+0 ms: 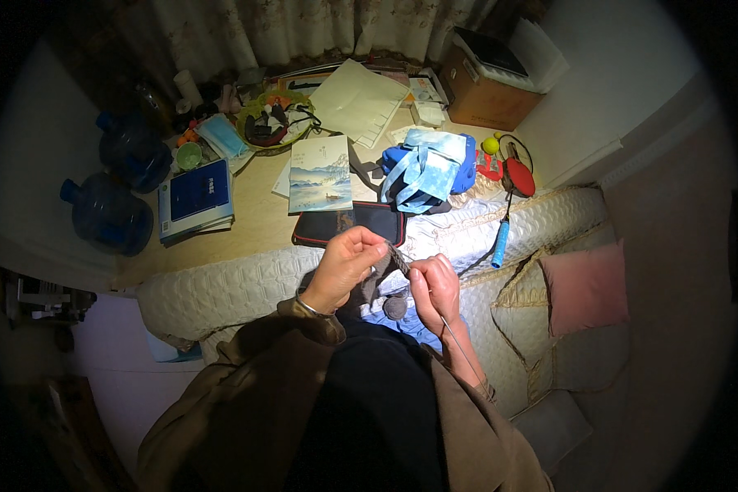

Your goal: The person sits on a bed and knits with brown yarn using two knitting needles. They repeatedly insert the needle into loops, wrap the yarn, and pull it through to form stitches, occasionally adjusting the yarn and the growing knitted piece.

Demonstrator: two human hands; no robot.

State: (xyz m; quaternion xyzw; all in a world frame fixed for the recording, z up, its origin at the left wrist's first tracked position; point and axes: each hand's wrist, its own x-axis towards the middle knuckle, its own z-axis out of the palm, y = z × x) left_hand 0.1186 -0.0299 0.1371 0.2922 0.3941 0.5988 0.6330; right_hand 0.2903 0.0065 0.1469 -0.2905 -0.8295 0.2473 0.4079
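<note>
My left hand [343,265] pinches the upper left end of a small piece of dark grey knitting [376,277]. Stitches bunch along its top edge, which slants down toward my right hand [435,289]. That hand grips the other end of the edge together with a long thin metal knitting needle [464,352], whose shaft runs back along the wrist toward the sleeve. Below the fabric, between my hands, a grey ball of yarn [395,307] rests on blue cloth [415,325]. The needle tip and any second needle are hard to make out between my fingers.
Beyond my hands, a quilted sofa back [221,289] borders a wooden tabletop [258,230]. On it are a black case [375,220], a landscape-covered booklet [321,175], a blue tie-dye bag [433,163] and stacked books [197,200]. Large water bottles [114,215] stand left; a blue-handled racket [500,243] leans right, near a pink cushion [585,288].
</note>
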